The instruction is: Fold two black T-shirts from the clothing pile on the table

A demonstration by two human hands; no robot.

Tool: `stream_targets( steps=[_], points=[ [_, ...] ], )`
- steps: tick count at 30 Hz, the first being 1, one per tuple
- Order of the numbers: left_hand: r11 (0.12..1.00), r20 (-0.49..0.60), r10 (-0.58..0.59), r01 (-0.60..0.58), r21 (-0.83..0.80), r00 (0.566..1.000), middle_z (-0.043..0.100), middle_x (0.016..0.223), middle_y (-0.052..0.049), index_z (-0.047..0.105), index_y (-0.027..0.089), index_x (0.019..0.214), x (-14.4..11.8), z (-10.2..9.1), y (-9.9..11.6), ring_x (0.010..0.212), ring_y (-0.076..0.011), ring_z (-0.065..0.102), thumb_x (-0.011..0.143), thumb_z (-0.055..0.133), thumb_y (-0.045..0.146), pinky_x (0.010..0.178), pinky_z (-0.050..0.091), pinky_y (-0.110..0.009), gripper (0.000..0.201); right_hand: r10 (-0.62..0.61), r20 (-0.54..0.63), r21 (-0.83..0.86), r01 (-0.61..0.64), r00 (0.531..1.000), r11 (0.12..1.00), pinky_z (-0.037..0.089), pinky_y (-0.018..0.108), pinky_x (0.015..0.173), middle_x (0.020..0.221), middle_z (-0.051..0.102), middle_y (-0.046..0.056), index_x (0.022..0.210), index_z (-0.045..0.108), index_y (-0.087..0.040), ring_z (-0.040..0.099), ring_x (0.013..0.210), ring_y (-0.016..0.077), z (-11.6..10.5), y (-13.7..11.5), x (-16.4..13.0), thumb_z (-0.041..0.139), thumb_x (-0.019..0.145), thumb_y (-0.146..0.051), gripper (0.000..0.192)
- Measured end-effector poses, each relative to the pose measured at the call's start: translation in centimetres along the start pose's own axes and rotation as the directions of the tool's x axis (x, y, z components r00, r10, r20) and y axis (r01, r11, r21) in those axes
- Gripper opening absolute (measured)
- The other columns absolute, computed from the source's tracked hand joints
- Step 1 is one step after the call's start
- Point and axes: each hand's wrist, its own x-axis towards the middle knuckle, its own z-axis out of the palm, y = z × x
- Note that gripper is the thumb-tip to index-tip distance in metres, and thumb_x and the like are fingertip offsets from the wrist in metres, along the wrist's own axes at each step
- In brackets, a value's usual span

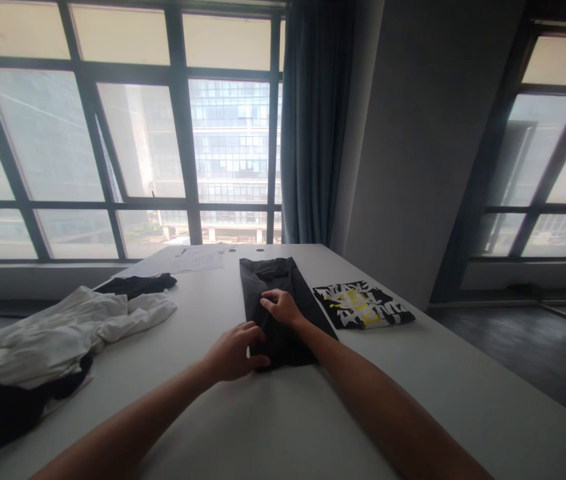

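Note:
A dark grey garment (273, 287), folded into a long narrow strip, lies on the white table (283, 413) in front of me. My left hand (235, 350) grips its near end at the left corner, fingers curled on the cloth. My right hand (283, 307) lies flat on the middle of the strip, fingers spread and pressing down.
A folded black shirt with white and yellow print (363, 305) lies right of the strip. A heap of white and black clothes (57, 333) covers the left side. Papers (183, 260) lie at the far edge by the windows. The table's right edge drops to the floor.

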Motion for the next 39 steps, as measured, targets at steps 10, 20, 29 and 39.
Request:
stream_targets(
  steps=[10,20,29,39],
  points=[
    [0.994,0.17,0.06,-0.074,0.076,0.984,0.068,0.078,-0.001,0.069,0.022,0.082,-0.2,-0.4,0.3,0.07,-0.0156,0.061,0.086,0.055,0.025,0.065,0.043,-0.025,0.014,0.046,0.168,-0.517,0.048,0.985,0.854,0.049,0.029,0.086,0.112,0.069,0.007,0.096,0.076,-0.023,0.066,0.101,0.022,-0.4,0.4,-1.0,0.06,0.082,-0.029,0.022],
    [0.978,0.126,0.206,-0.209,0.006,0.97,0.067,0.096,-0.005,0.068,0.022,0.091,-0.4,-0.3,-0.5,0.089,-0.0214,0.06,0.071,0.077,0.053,0.074,0.047,-0.028,0.038,0.041,0.176,-0.666,0.088,0.984,0.74,0.045,0.038,0.093,0.118,0.063,0.013,0.111,0.071,-0.017,0.058,0.112,0.0279,0.0,-0.3,-1.6,0.056,0.088,-0.034,0.032],
    [0.975,0.159,0.211,-0.22,0.042,0.965,0.061,0.071,-0.001,0.059,0.018,0.071,-0.6,-0.5,-1.4,0.064,-0.0145,0.053,0.082,0.059,0.024,0.059,0.039,-0.025,0.012,-0.041,0.319,-0.478,0.198,0.947,0.856,0.048,0.028,0.089,0.113,0.068,0.009,0.104,0.076,-0.019,0.064,0.103,0.0216,-0.6,1.0,-0.8,0.064,0.084,-0.036,0.028],
    [0.974,-0.151,-0.109,0.075,-0.215,0.982,0.071,0.077,-0.008,0.068,0.017,0.082,0.4,-0.8,-5.6,0.074,-0.0212,0.066,0.094,0.041,0.057,0.07,0.051,-0.032,0.05,0.203,0.277,-0.451,-0.059,0.939,0.891,0.05,0.023,0.069,0.089,0.076,0.007,0.09,0.079,-0.019,0.071,0.085,0.0214,-0.1,0.6,4.8,0.067,0.081,-0.036,0.023]
  ],
)
